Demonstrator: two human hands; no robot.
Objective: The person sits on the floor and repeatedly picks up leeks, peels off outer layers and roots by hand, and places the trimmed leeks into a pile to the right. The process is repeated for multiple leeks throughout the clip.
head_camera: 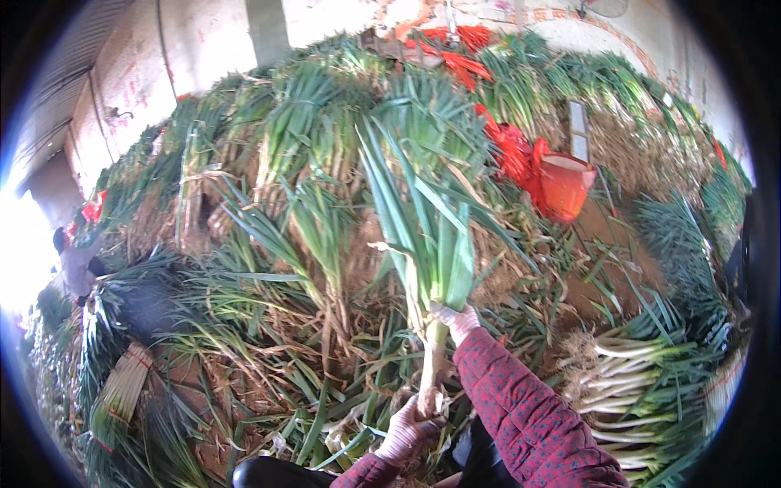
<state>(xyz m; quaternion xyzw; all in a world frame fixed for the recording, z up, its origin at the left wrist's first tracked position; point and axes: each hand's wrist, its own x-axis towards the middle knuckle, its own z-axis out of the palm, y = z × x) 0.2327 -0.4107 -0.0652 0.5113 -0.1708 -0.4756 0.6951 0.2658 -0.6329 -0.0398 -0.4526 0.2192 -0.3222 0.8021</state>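
Observation:
Upright before me stands a large leek [434,360] with broad green leaves and a pale stalk. My right hand [456,321], in a light glove, grips it where the leaves fan out. Lower down, my left hand [410,430] in a striped glove is closed around the root end. A dry, yellowed leaf [413,293] hangs along the left side of the stalk. The roots are mostly hidden by my left hand.
Peeled leeks [628,390] lie in a row at right. Bundled leeks [122,384] with red ties lean at left, near another person [79,265]. Leaf scraps [317,421] litter the floor. Behind are heaped leeks [305,116] and a red bucket [564,189].

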